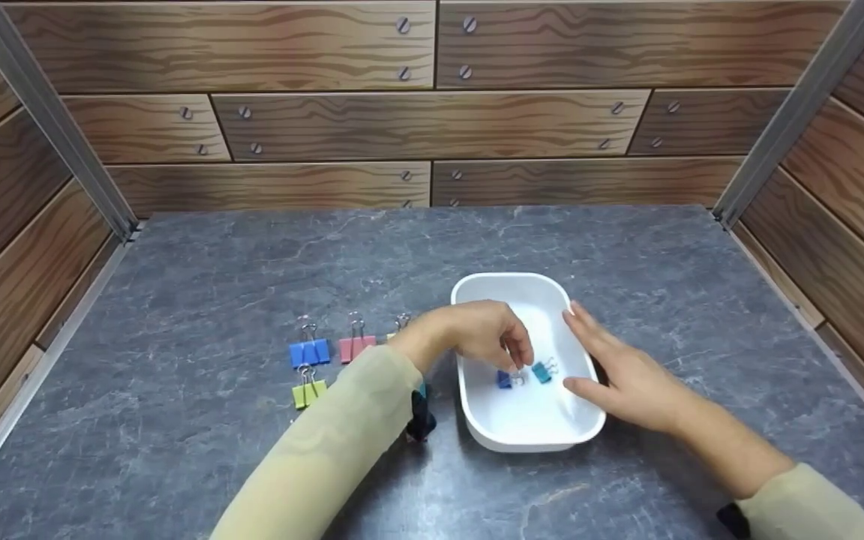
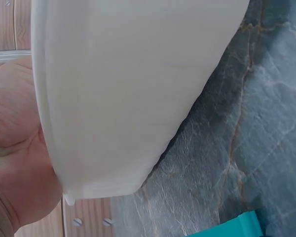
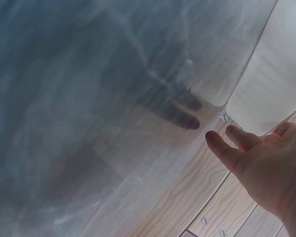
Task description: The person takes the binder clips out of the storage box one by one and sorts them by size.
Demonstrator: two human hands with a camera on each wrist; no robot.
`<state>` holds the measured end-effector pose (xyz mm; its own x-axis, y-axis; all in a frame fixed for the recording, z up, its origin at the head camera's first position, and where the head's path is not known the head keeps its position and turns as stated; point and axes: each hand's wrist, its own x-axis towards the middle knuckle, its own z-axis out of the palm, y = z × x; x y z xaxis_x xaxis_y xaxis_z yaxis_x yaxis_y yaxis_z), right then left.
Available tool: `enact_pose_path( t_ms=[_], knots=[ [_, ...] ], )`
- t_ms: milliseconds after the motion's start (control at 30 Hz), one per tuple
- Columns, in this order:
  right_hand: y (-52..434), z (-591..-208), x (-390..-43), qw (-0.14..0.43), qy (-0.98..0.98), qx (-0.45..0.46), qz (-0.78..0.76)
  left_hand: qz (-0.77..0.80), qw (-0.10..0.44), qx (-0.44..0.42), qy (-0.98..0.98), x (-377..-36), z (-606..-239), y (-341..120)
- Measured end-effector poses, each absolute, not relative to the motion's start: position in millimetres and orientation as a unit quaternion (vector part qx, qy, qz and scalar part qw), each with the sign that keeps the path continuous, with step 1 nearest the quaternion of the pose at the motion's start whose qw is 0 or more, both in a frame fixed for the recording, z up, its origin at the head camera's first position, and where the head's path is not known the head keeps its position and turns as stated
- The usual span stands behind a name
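Note:
Inside the white tray (image 1: 533,427) lie a blue binder clip (image 1: 505,380) and a teal binder clip (image 1: 542,373). My left hand (image 1: 490,334) reaches over the tray's left rim, fingers bent down at the blue clip's wire handles. Whether they pinch a handle is hidden. In the left wrist view the tray's outer wall (image 2: 128,98) covers the fingers, leaving part of the hand (image 2: 19,158) visible. My right hand (image 1: 627,382), fingers extended and thumb apart, is against the tray's right rim; the right wrist view shows this hand (image 3: 266,163) beside the tray wall (image 3: 271,74).
Left of the tray stand more binder clips: blue (image 1: 310,352), pink (image 1: 355,348) and yellow-green (image 1: 309,394). My left forearm partly covers others, including a teal clip (image 2: 232,227). Wood-patterned panels (image 1: 432,124) wall the grey marbled table (image 1: 289,255) at back and sides.

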<state>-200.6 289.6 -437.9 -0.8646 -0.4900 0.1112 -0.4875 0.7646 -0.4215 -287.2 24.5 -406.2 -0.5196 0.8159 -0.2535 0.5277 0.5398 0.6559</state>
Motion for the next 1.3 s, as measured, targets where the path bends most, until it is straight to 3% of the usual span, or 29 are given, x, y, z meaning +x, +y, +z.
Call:
enact_pose_path(
  t_ms=[1300],
  knots=[
    [289.1, -437.0, -200.1, 0.002, 0.942, -0.256, -0.219, 0.211, 0.257, 0.391, 0.858, -281.8, -408.3, 28.4]
  ],
)
